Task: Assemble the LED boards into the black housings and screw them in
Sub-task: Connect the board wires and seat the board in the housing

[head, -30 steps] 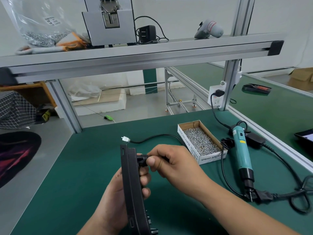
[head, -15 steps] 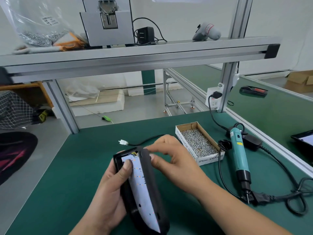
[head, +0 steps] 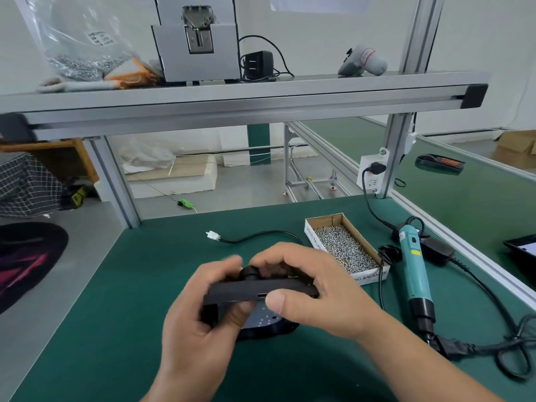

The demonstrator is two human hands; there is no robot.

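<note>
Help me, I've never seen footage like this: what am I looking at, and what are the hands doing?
One camera, worn on a person's head, looks down at their bare hands; there is no robot. The left hand and right hand both grip a black housing over the green table; a pale LED board shows inside it. On the table lie a box of screws, a teal screwdriver and a cable with a white plug.

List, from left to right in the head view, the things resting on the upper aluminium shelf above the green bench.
Clear plastic bag of small silver hardware → grey sheet-metal box-shaped device → black plug-in power adapter → pale grey handheld tool lying on its side. The orange and grey cloth overlaps the bag, so it is omitted.
</note>
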